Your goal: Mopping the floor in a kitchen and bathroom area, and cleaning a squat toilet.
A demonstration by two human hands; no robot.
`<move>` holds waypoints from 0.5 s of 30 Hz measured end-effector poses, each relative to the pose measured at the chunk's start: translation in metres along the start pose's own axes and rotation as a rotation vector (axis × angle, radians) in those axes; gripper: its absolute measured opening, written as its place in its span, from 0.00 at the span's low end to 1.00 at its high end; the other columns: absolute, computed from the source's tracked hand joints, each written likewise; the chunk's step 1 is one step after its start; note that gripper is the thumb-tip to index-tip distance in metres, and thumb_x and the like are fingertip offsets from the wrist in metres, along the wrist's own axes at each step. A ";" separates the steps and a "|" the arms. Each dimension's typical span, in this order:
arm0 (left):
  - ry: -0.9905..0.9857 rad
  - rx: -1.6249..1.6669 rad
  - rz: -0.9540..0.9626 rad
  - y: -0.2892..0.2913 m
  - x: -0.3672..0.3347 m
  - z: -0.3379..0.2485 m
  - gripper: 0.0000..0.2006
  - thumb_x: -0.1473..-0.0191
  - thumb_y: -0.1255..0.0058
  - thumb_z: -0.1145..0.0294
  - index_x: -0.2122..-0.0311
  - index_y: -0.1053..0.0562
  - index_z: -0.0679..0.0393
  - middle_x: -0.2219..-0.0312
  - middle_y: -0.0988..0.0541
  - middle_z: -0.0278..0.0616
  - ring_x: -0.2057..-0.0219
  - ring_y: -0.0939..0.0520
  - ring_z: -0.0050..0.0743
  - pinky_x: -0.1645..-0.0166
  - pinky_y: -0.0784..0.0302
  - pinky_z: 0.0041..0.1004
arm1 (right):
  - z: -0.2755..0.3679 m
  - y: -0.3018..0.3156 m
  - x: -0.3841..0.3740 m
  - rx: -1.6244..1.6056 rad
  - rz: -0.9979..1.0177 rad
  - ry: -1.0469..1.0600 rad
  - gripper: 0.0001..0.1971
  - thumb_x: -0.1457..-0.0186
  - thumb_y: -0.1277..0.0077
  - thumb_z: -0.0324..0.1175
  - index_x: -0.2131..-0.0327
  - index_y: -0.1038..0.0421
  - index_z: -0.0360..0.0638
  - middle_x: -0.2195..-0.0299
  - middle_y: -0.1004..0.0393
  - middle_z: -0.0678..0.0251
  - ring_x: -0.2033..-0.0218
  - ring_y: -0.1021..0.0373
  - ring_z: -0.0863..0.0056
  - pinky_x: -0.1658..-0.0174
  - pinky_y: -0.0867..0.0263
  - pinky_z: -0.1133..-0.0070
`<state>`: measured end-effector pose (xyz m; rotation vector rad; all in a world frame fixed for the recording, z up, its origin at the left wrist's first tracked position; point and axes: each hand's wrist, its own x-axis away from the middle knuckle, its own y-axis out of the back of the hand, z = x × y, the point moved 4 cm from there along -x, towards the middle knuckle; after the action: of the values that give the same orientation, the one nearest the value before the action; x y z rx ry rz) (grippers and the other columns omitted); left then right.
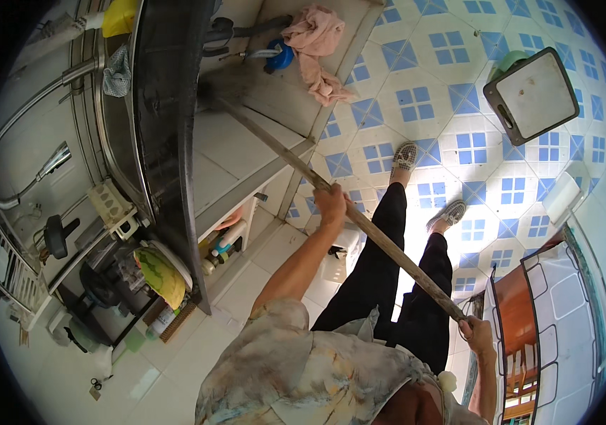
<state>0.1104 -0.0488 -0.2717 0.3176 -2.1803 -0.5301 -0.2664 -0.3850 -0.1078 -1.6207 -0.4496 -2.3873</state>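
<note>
A long, worn wooden pole (389, 246) runs slantwise across the view. My left hand (330, 204) is closed around its middle. Close to my body, my right hand (477, 333) grips the near end. The pole's far end reaches into the space under the sink counter (165, 156). There a dark grey blur (228, 88) surrounds the tip, and I cannot make out what head it carries. Beside that spot a pink cloth (315, 32) hangs down, next to a blue round fitting (279, 55) on grey pipes.
Blue-and-white tiles (416, 105) cover the floor under my feet. A grey-rimmed bin (537, 95) stands at the far right. A wire rack (558, 319) is near my right side. On the left are a curved faucet (53, 159) and a cut melon (160, 276).
</note>
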 end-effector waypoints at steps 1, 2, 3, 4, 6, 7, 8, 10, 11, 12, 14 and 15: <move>-0.021 -0.121 -0.095 0.002 -0.005 -0.021 0.08 0.46 0.55 0.74 0.73 0.37 0.67 0.88 0.32 0.42 0.90 0.29 0.32 0.86 0.30 0.31 | 0.015 -0.004 -0.005 0.019 -0.003 -0.023 0.30 0.46 0.55 0.62 0.74 0.25 0.38 0.82 0.28 0.51 0.77 0.28 0.50 0.73 0.35 0.63; -0.016 -0.125 -0.094 -0.001 -0.013 -0.020 0.08 0.46 0.55 0.74 0.73 0.37 0.67 0.88 0.32 0.42 0.90 0.29 0.32 0.86 0.30 0.31 | 0.023 -0.006 -0.009 0.039 -0.006 -0.048 0.30 0.46 0.56 0.61 0.74 0.25 0.38 0.82 0.28 0.51 0.76 0.28 0.50 0.72 0.35 0.62; -0.023 -0.115 -0.125 0.002 -0.021 -0.020 0.08 0.46 0.55 0.74 0.73 0.37 0.68 0.87 0.31 0.42 0.91 0.29 0.32 0.87 0.31 0.31 | 0.028 -0.009 -0.012 0.037 0.002 -0.043 0.30 0.46 0.56 0.61 0.74 0.25 0.38 0.82 0.28 0.51 0.76 0.28 0.50 0.72 0.35 0.62; -0.024 -0.101 -0.149 -0.003 -0.027 -0.018 0.09 0.46 0.54 0.74 0.73 0.38 0.68 0.87 0.31 0.43 0.91 0.29 0.33 0.88 0.32 0.31 | 0.027 -0.010 -0.014 0.024 0.035 -0.069 0.30 0.45 0.57 0.61 0.74 0.25 0.38 0.81 0.27 0.50 0.75 0.28 0.50 0.71 0.35 0.62; -0.041 -0.167 -0.182 -0.013 -0.050 -0.010 0.09 0.47 0.54 0.74 0.72 0.37 0.70 0.87 0.30 0.45 0.91 0.27 0.36 0.88 0.32 0.34 | 0.027 -0.013 -0.018 -0.005 0.099 -0.122 0.30 0.43 0.59 0.59 0.72 0.24 0.38 0.79 0.25 0.50 0.73 0.27 0.49 0.68 0.34 0.61; -0.102 -0.298 -0.188 -0.009 -0.073 -0.005 0.09 0.47 0.54 0.74 0.71 0.36 0.71 0.86 0.29 0.47 0.90 0.26 0.38 0.87 0.31 0.35 | 0.038 -0.015 -0.025 -0.008 0.102 -0.109 0.30 0.43 0.59 0.59 0.72 0.24 0.38 0.79 0.25 0.50 0.73 0.27 0.49 0.68 0.34 0.61; -0.155 -0.435 -0.197 0.000 -0.093 0.003 0.10 0.47 0.54 0.74 0.70 0.36 0.73 0.86 0.28 0.48 0.89 0.25 0.40 0.87 0.29 0.37 | 0.055 -0.022 -0.027 -0.041 0.128 -0.099 0.30 0.42 0.60 0.59 0.72 0.23 0.39 0.78 0.25 0.50 0.73 0.27 0.49 0.67 0.33 0.61; -0.097 -0.441 -0.218 -0.007 -0.117 0.006 0.12 0.48 0.54 0.73 0.68 0.35 0.75 0.85 0.28 0.50 0.86 0.23 0.43 0.84 0.26 0.39 | 0.090 -0.028 -0.029 -0.077 0.182 -0.176 0.29 0.40 0.61 0.57 0.73 0.23 0.39 0.77 0.25 0.49 0.71 0.27 0.49 0.65 0.34 0.62; -0.007 -0.503 -0.196 -0.020 -0.119 0.009 0.11 0.47 0.54 0.73 0.69 0.35 0.75 0.85 0.27 0.50 0.85 0.22 0.43 0.82 0.25 0.38 | 0.090 -0.031 -0.033 -0.082 0.124 -0.153 0.29 0.40 0.62 0.56 0.75 0.24 0.38 0.80 0.26 0.51 0.75 0.28 0.53 0.67 0.34 0.64; 0.079 -0.564 -0.180 -0.027 -0.122 0.009 0.11 0.47 0.54 0.73 0.69 0.35 0.75 0.84 0.27 0.50 0.84 0.21 0.42 0.81 0.24 0.38 | 0.089 -0.033 -0.033 -0.085 0.068 -0.121 0.30 0.40 0.62 0.55 0.77 0.25 0.36 0.83 0.28 0.53 0.79 0.28 0.58 0.69 0.34 0.66; -0.096 -0.604 -0.276 0.037 -0.156 0.000 0.09 0.47 0.55 0.74 0.71 0.33 0.73 0.84 0.27 0.47 0.83 0.22 0.39 0.79 0.24 0.36 | 0.104 -0.034 -0.038 -0.137 0.146 -0.045 0.29 0.40 0.61 0.55 0.76 0.25 0.36 0.83 0.27 0.53 0.79 0.28 0.57 0.69 0.34 0.66; -0.027 -0.468 -0.116 0.016 -0.141 0.008 0.09 0.47 0.55 0.74 0.71 0.33 0.72 0.84 0.28 0.46 0.84 0.23 0.37 0.79 0.24 0.34 | 0.096 -0.030 -0.042 -0.165 0.152 -0.076 0.29 0.40 0.61 0.54 0.76 0.25 0.36 0.83 0.27 0.53 0.79 0.29 0.57 0.70 0.34 0.67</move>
<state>0.1897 0.0237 -0.3652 0.1820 -1.9961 -1.0880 -0.1787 -0.3210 -0.1172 -1.7516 -0.1384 -2.3087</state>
